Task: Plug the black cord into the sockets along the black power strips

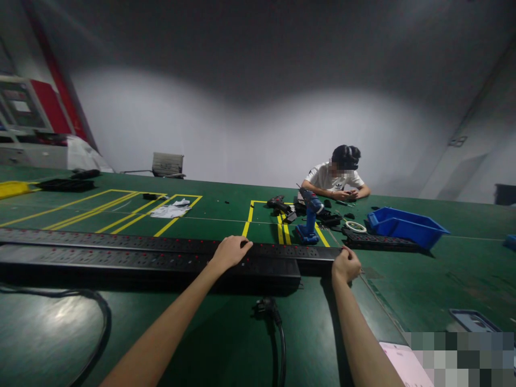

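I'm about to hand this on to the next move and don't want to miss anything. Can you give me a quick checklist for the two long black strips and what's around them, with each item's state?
1. Right hand at the right end of the rear strip: ok.
2. Left hand firmly gripping a strip: cannot tell; its fingertips are partly hidden.
3. Right ends of both strips flush: not ok, the front strip stops short of the rear one.
4. Black plug clear of the strips: ok, it lies in front of them.
5. Blue drill upright: ok, it stands behind the rear strip.
6. Co-worker's hands off the strips: ok.
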### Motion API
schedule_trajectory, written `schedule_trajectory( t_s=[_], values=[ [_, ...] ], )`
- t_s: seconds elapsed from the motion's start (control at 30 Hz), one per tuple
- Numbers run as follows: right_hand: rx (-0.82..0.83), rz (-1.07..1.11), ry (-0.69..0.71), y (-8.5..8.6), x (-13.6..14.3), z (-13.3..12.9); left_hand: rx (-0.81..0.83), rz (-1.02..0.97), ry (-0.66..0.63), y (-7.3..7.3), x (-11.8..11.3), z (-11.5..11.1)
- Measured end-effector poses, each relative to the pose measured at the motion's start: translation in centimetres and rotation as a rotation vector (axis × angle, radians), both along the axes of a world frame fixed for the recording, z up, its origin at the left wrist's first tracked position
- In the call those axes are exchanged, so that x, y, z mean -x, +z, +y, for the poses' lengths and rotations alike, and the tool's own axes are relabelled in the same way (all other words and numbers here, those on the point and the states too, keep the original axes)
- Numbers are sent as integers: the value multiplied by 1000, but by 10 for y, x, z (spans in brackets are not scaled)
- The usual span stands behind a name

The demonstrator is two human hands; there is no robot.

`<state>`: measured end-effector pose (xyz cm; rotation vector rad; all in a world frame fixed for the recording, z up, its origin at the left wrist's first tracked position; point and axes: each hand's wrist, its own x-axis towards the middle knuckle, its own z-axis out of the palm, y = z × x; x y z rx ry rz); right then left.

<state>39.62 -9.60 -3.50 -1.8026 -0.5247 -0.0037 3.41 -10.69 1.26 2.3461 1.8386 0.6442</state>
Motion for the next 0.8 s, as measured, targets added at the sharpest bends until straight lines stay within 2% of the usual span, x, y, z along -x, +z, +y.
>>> schedule_trajectory(
  t_s=[0.23, 0.4, 0.8],
  values=[
    [11, -8, 0, 3, 3, -2, -25, 7, 23, -3, -2, 0],
    [10, -49, 23, 4, 7, -4, -36, 12, 103, -6, 0, 1],
    [-133, -67, 25, -1, 4, 5, -37, 111, 273, -7, -2, 1]
  ],
)
